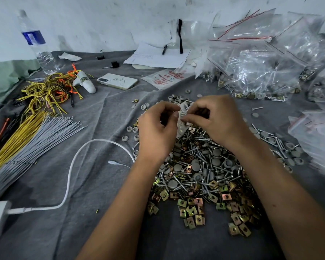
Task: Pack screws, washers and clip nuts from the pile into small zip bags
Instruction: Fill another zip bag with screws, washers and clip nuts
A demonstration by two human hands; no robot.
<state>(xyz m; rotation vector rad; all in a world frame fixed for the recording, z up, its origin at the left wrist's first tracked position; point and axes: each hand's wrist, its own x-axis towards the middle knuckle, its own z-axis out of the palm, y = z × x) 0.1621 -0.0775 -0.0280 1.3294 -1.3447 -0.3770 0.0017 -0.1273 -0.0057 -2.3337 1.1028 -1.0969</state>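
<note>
A pile (201,173) of silver screws, grey round washers and brass-coloured clip nuts lies on the grey cloth in front of me. Above its far end my left hand (156,128) and my right hand (218,117) both pinch a small clear zip bag (182,117) between them, fingers curled at its top edge. The bag hangs down toward the pile, and its contents are hard to make out. Loose washers (131,130) lie scattered left of the pile, and clip nuts (191,212) spread toward me.
Heaps of filled and unfilled zip bags (266,59) rise at the back right. A phone (117,81), a water bottle (38,44), papers (154,55), bundles of yellow and grey ties (26,132) and a white cable (71,166) lie to the left.
</note>
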